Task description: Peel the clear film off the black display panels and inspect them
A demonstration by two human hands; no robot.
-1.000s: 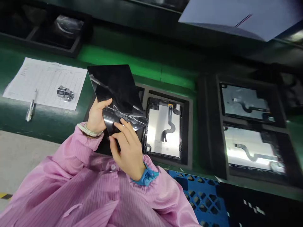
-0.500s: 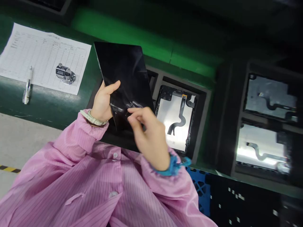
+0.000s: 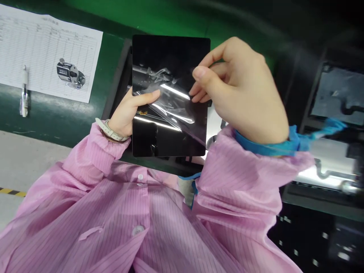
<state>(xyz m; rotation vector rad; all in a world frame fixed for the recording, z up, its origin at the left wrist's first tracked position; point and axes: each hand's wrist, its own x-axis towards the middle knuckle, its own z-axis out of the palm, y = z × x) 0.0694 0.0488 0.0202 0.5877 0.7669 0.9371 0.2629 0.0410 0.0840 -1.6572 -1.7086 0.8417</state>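
Note:
My left hand point(image 3: 127, 113) grips a black tablet screen point(image 3: 170, 49) by its left edge, its thumb lying over the glossy front. A clear plastic film point(image 3: 170, 100), wrinkled and catching bright streaks of light, stands partly lifted from the screen's front. At the right side of the screen, my right hand point(image 3: 239, 83) is closed, thumb against forefinger, with the film running up to its fingers. The exact pinch point is hard to see. A small gold-coloured mark point(image 3: 142, 112) shows beside my left thumb.
On the green bench to the left lie a printed form point(image 3: 34, 49), a metal tally counter point(image 3: 69, 74) and a pen point(image 3: 24, 91). Black foam trays to the right hold opened tablet panels point(image 3: 338, 94) with dark ribbon cables. My right sleeve covers part of the nearer panel.
My right hand has moved up and to the right across the screen, drawing the clear film away from its lower part. The screen has turned more upright and faces me more squarely.

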